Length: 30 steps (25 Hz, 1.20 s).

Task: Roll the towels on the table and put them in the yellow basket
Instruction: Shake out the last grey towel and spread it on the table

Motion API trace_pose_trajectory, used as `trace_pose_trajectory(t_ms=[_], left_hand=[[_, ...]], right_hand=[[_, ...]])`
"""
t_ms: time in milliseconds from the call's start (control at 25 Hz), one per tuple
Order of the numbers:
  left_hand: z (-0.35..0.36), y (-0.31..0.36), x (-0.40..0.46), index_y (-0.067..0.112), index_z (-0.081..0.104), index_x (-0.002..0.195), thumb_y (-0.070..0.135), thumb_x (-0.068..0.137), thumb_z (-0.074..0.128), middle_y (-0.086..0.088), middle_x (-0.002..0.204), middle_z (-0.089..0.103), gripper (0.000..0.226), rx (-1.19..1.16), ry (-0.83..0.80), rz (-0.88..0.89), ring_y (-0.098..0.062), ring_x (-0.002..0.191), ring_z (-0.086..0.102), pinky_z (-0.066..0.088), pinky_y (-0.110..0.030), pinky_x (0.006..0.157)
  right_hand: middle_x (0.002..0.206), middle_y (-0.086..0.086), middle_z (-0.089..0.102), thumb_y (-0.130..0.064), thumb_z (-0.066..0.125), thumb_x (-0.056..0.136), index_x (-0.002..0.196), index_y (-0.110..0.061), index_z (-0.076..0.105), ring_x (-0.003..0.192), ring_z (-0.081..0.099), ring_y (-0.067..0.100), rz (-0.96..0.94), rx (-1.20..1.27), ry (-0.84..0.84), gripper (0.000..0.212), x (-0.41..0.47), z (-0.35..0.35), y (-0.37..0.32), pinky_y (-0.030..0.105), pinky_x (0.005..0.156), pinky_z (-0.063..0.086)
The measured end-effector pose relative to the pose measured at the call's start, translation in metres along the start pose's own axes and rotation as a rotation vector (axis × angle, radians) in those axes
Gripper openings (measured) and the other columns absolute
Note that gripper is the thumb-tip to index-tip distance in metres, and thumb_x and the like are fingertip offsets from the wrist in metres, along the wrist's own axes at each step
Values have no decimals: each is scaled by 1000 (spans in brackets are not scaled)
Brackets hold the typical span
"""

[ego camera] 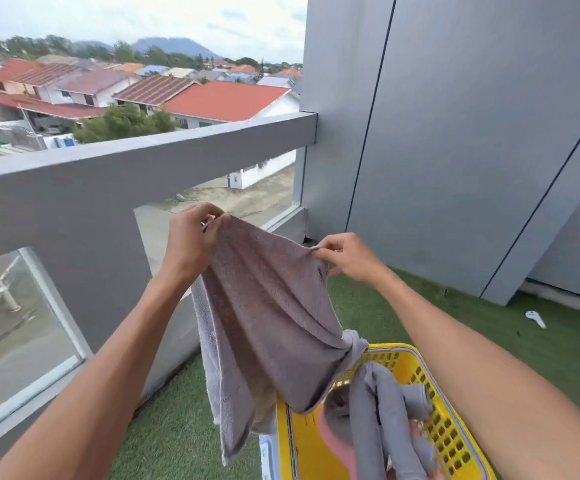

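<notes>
Fingers of left hand (191, 233) and right hand (345, 254) pinched top corners of grey towel (267, 306), held up spread above yellow basket (454, 427), which already held rolled towels (378, 410). Step: unfolding before rolling. Next likely needs a flat surface; table not visible.

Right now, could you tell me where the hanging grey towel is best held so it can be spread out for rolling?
By its two top corners, from above, I would say. The grey towel hangs limp, and the left hand and right hand each pinch one end of its upper edge. This keeps it stretched between them, with the rest hanging down in front of the yellow basket.
</notes>
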State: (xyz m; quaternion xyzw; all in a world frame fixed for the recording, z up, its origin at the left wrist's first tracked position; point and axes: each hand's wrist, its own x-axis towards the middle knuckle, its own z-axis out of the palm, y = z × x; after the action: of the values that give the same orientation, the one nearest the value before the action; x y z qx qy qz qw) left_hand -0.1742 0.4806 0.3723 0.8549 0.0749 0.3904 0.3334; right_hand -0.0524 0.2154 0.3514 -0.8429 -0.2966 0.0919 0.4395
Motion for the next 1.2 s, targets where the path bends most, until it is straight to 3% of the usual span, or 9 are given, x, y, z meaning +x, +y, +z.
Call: trace_pose_trajectory(t_ms=[160, 320, 440, 600, 800, 920, 1040, 1200], left_hand=[[-40, -13, -2, 22, 75, 86, 21, 85, 71, 5, 80, 70, 4, -44, -5, -79, -5, 65, 55, 45, -18, 65], [-90, -22, -15, 23, 75, 85, 25, 85, 71, 3, 76, 72, 5, -136, 164, -169, -6, 57, 55, 44, -13, 56], [-133, -30, -24, 21, 75, 84, 24, 85, 71, 0, 73, 71, 5, -129, 222, -196, 1, 54, 52, 42, -12, 54], [-165, -32, -35, 24, 76, 84, 26, 84, 71, 0, 72, 72, 5, -152, 271, -220, -5, 57, 53, 44, -19, 56], [-168, 2, -28, 16, 76, 88, 23, 84, 72, -2, 77, 74, 9, -254, 174, -147, -9, 63, 62, 49, -19, 61], [-155, 34, -10, 10, 75, 92, 19, 86, 70, -8, 83, 75, 12, -410, 95, -108, -13, 71, 67, 53, -21, 67], [-127, 84, 23, 2, 73, 93, 14, 85, 70, -13, 87, 74, 15, -607, 7, -39, -18, 77, 69, 54, -27, 74], [-77, 189, 70, 6, 73, 86, 12, 85, 70, -3, 77, 74, 8, -785, -167, 114, -10, 69, 65, 51, -21, 66]], right_hand=[[89, 25, 67, -8, 65, 88, 86, 2, 66, 82, 70, 30, -207, 74, -118, 11, 40, 38, -95, 42, 71, 60], [83, 22, 69, -7, 66, 86, 82, 1, 68, 79, 70, 30, -430, 35, -207, 9, 52, 87, -177, 35, 66, 61], [79, 13, 70, -5, 62, 89, 87, 1, 70, 76, 71, 24, -482, 76, -263, 10, 55, 110, -214, 37, 70, 61], [81, 12, 70, -5, 55, 94, 96, 2, 69, 77, 70, 21, -501, 124, -317, 16, 47, 126, -236, 36, 74, 60], [86, 22, 69, -9, 55, 95, 94, 1, 69, 82, 70, 31, -530, 147, -203, 17, 29, 119, -256, 44, 73, 60], [81, 16, 69, -11, 59, 93, 88, -1, 70, 72, 69, 22, -547, 129, -87, 16, 19, 88, -265, 42, 69, 61], [80, 17, 69, -13, 61, 92, 86, 1, 68, 72, 69, 22, -514, 114, 62, 17, 3, 22, -268, 41, 67, 61], [81, 16, 67, -9, 60, 92, 87, 6, 65, 73, 67, 19, -455, 112, 262, 17, -40, -99, -267, 35, 66, 59]])
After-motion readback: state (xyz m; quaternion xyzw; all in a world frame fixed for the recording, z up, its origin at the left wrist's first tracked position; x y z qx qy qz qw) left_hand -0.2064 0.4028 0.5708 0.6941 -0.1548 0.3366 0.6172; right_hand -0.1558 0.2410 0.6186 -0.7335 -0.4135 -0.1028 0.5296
